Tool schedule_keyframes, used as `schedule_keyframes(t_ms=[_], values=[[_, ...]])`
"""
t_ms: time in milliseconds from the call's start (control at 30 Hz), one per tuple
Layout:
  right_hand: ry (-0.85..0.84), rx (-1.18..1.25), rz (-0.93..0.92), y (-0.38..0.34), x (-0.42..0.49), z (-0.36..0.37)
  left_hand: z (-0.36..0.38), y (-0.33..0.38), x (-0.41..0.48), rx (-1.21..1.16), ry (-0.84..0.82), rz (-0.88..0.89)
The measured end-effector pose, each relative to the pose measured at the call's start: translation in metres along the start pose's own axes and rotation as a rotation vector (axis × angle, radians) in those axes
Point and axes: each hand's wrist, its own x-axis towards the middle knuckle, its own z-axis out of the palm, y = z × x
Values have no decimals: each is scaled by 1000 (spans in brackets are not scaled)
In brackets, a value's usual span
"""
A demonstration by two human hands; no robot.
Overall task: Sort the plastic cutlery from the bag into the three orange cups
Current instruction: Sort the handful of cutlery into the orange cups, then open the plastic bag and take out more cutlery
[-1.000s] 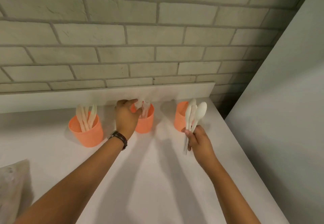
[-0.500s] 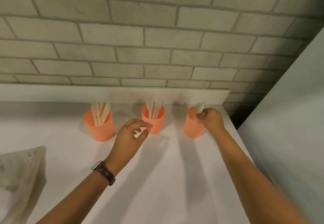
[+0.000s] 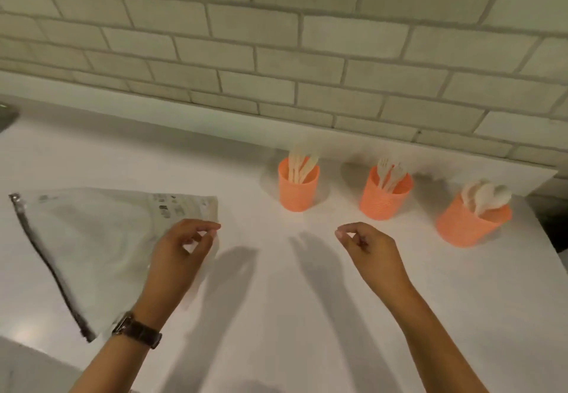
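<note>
Three orange cups stand in a row near the wall. The left cup (image 3: pixel 297 191) holds knives (image 3: pixel 301 163), the middle cup (image 3: pixel 384 202) holds forks (image 3: pixel 389 171), and the right cup (image 3: pixel 470 228) holds spoons (image 3: pixel 485 196). A clear zip bag (image 3: pixel 92 239) lies flat on the white counter at the left and looks empty. My left hand (image 3: pixel 181 251) hovers over the bag's right edge with fingers loosely curled, holding nothing. My right hand (image 3: pixel 368 248) hangs in front of the middle cup, also loosely curled and empty.
A brick wall (image 3: pixel 276 54) runs behind the cups above a low white ledge. The counter (image 3: pixel 292 316) ends just right of the spoon cup, beside a dark gap (image 3: pixel 553 226). A grey object (image 3: pixel 6 117) shows at the far left edge.
My right hand left the spoons in the right cup and pulled back empty. My left hand drew away from the middle cup toward the bag. The view swung left.
</note>
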Motion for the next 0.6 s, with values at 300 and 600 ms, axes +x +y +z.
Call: schedule_keyframes(t_ms=[300,600], values=[[-181,128,65,-58,-31,163,-132,-97,3,93,276,-143],[-137,175,27,-113,-32,243,-179,-157,35,-332,364,-617]])
